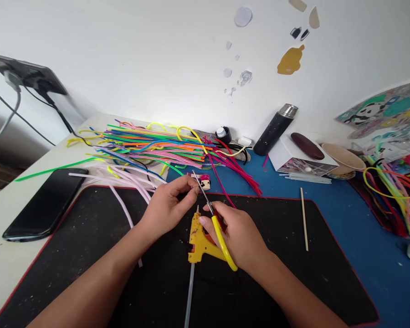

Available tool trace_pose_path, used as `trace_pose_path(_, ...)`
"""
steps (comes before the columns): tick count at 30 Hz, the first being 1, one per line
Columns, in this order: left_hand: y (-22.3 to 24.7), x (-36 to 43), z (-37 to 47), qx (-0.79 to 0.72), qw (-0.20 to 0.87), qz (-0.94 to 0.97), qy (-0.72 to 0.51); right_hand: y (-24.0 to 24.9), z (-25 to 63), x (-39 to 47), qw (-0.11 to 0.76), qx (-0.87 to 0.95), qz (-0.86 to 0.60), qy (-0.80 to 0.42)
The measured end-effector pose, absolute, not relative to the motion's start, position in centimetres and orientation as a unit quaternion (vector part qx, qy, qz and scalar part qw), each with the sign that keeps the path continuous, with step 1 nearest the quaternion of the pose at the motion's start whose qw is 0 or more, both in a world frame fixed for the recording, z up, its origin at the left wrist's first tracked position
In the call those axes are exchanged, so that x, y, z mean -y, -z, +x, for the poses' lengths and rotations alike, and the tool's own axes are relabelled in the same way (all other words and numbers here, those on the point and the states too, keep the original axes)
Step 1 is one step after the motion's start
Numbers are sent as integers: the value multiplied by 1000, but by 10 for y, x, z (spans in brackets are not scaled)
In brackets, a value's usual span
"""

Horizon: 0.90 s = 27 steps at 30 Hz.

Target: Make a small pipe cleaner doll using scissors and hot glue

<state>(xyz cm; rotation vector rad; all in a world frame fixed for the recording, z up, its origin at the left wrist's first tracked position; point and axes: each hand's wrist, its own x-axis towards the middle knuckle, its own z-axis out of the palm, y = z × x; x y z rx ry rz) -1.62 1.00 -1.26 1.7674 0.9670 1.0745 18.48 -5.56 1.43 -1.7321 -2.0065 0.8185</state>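
Observation:
My right hand (237,230) is closed on yellow-handled scissors (223,243), whose blades point up and left toward my left hand. My left hand (169,202) is pinched near the blade tips; what its fingertips hold is too small to make out. Below the scissors, a yellow glue gun (198,241) lies on the black mat (150,287), nozzle pointing away from me, with a clear glue stick coming out of its back. Just beyond my fingertips sits a small pink and cream piece with dark marks (205,183).
Colourful pipe cleaners (157,143) lie along the wall, with pale lilac ones (123,205) reaching onto the mat. A black phone (48,205) is at left. At right are a wooden stick (304,218), a dark flask (273,132) and a white box (297,157).

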Motion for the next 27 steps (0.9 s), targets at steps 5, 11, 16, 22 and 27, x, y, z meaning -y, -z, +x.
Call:
trace_pose_path(5, 12, -10, -16, -390, 408, 704, -432, -19, 185, 56, 172, 720, -615, -273)
trace_pose_path(11, 15, -11, -17, -398, 401, 710, -421, -18, 186, 58, 168, 723, -611, -274)
trace_pose_path(16, 13, -10, -16, -393, 408, 705, -427, -18, 187, 59, 173, 724, -608, -276)
trace_pose_path(22, 12, -10, -16, -391, 418, 700, -428, -17, 188, 59, 169, 729, -602, -277)
trace_pose_path(27, 14, -11, -17, -387, 421, 702, -425, -16, 188, 59, 173, 729, -600, -280)
